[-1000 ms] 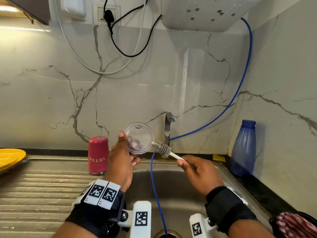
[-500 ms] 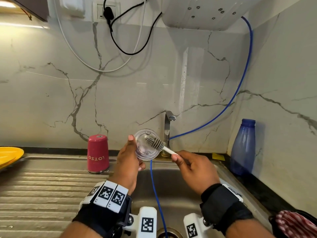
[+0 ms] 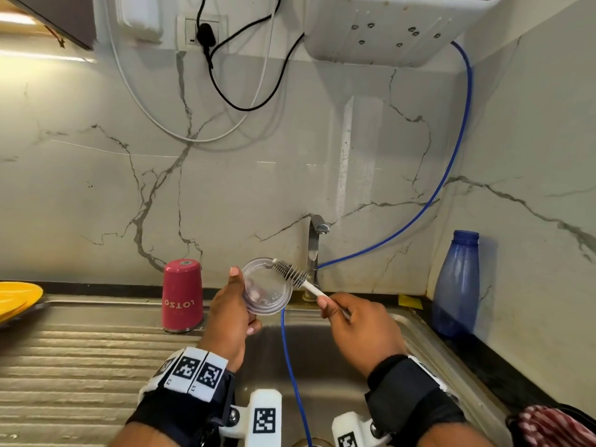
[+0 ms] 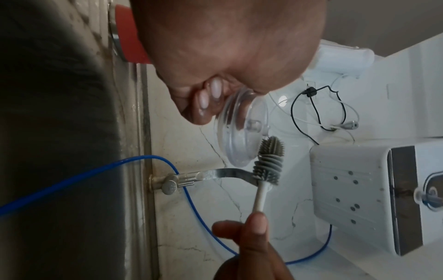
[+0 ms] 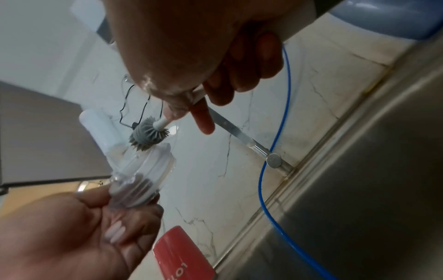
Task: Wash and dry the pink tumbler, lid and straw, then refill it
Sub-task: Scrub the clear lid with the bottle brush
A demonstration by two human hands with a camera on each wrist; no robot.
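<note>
My left hand holds the clear round lid upright by its edge above the sink, thumb at the rim. My right hand pinches the white handle of a grey bristle brush, whose head lies against the lid's upper face. The left wrist view shows the lid and the brush beside it; the right wrist view shows the brush just above the lid. The pink tumbler stands upside down on the drainboard, left of my hands. I see no straw.
A steel tap rises behind the lid, and a blue hose runs down into the steel sink. A blue bottle stands at the right corner, a yellow plate at far left, a checked cloth at lower right.
The brush head has moved left, from beside the lid onto its face and up toward its top rim. Both hands have dropped slightly in view.
</note>
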